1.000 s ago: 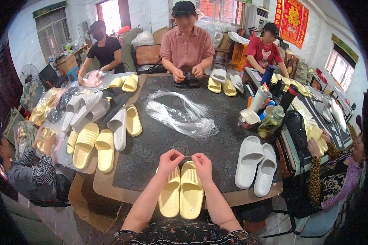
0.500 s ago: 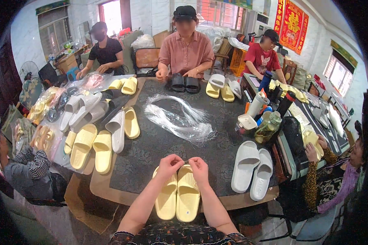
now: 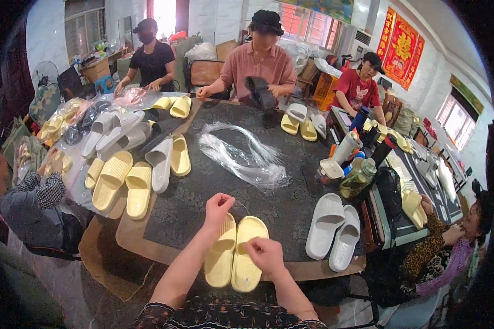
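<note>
Yellow slippers [image 3: 235,257]: two; left hand [image 3: 218,207], right hand [image 3: 264,255] grips clenched on thin string.

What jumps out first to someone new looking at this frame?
The pair of pale yellow slippers at the near table edge, with the left hand raised above them and the right hand over the right slipper. Next, the heap of clear plastic ties mid-table and the white slippers to the right.
</note>
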A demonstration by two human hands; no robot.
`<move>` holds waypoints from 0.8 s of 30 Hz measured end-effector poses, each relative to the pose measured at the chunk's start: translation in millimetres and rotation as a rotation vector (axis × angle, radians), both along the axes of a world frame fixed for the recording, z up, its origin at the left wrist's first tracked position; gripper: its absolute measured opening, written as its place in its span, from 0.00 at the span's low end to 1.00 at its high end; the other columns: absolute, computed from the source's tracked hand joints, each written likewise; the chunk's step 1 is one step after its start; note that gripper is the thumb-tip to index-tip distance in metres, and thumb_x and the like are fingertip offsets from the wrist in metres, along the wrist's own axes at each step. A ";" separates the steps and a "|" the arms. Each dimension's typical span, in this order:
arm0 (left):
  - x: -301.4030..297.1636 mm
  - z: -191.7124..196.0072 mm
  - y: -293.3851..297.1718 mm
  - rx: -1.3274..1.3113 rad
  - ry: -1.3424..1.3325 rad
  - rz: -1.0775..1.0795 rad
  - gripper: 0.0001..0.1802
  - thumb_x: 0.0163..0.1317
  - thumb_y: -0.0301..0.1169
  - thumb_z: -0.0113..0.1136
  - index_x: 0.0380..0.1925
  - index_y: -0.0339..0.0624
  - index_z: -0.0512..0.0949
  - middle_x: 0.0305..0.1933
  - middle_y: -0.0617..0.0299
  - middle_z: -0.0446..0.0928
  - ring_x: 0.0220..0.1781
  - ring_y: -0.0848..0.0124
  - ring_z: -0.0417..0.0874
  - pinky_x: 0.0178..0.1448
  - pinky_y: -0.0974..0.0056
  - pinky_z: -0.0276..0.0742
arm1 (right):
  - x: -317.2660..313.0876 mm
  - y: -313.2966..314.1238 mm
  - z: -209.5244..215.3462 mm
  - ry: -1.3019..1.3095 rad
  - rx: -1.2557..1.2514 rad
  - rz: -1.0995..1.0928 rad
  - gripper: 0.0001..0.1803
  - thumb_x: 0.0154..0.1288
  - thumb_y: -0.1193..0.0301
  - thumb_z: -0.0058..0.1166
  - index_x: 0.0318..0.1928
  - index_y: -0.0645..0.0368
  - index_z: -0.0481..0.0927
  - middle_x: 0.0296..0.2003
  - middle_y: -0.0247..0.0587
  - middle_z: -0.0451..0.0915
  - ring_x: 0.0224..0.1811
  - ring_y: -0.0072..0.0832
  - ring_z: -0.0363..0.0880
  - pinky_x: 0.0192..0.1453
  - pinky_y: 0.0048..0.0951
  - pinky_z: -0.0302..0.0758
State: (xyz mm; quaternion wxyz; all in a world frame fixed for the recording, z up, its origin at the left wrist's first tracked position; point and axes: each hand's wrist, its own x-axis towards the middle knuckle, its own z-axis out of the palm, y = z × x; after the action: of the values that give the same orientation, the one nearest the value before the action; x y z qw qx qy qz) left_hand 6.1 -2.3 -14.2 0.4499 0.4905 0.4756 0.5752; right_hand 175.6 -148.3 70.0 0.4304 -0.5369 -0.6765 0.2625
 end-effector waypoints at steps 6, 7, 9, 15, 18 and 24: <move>-7.5 10.3 -0.1 -0.169 -0.104 -0.024 0.08 0.57 0.34 0.64 0.30 0.42 0.80 0.27 0.70 0.76 0.30 0.81 0.71 0.35 0.73 0.66 | -17.7 -11.5 -50.1 -0.580 -0.042 -0.009 0.33 0.58 0.40 0.51 0.27 0.62 0.80 0.20 0.47 0.79 0.23 0.44 0.80 0.28 0.39 0.76; -8.6 13.6 -1.2 -0.194 -0.142 -0.034 0.08 0.57 0.34 0.64 0.31 0.42 0.80 0.28 0.70 0.76 0.30 0.81 0.71 0.35 0.73 0.66 | -25.3 -1.8 -53.2 -0.592 -0.082 0.003 0.34 0.57 0.38 0.51 0.26 0.62 0.80 0.20 0.47 0.79 0.23 0.44 0.80 0.29 0.40 0.76; -16.2 3.2 2.9 -0.215 -0.225 -0.036 0.09 0.58 0.35 0.63 0.33 0.42 0.80 0.29 0.69 0.76 0.31 0.80 0.72 0.35 0.72 0.66 | -42.4 14.5 -46.0 -0.656 -0.236 0.039 0.34 0.56 0.39 0.52 0.26 0.62 0.81 0.20 0.48 0.79 0.24 0.45 0.80 0.31 0.41 0.76; -45.2 -1.0 -1.5 -0.199 -0.366 -0.252 0.11 0.58 0.33 0.64 0.38 0.39 0.80 0.33 0.67 0.79 0.35 0.77 0.77 0.43 0.71 0.74 | -37.2 20.9 -73.6 -0.562 -0.148 -0.107 0.26 0.52 0.48 0.59 0.25 0.63 0.81 0.21 0.48 0.79 0.24 0.45 0.80 0.32 0.42 0.75; -89.4 -3.8 -17.3 0.143 0.180 0.042 0.14 0.55 0.32 0.66 0.40 0.39 0.79 0.36 0.64 0.79 0.34 0.75 0.79 0.41 0.66 0.77 | -36.0 19.0 -73.4 -0.491 -0.125 -0.098 0.25 0.52 0.49 0.59 0.24 0.63 0.80 0.20 0.48 0.79 0.24 0.45 0.79 0.32 0.43 0.74; -234.6 9.1 -21.9 0.267 0.897 0.852 0.19 0.48 0.34 0.66 0.42 0.44 0.77 0.45 0.54 0.73 0.55 0.57 0.70 0.59 0.50 0.64 | -36.7 18.6 -71.3 -0.466 -0.081 -0.098 0.23 0.51 0.51 0.61 0.23 0.63 0.80 0.20 0.47 0.79 0.24 0.44 0.79 0.32 0.42 0.74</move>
State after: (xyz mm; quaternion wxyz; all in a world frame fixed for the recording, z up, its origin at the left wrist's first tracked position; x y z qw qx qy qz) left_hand -228.5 -24.2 -5.1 -0.1265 0.5034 0.6956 0.4966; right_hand 138.9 -129.7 -1.2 0.2534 -0.6320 -0.7194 0.1371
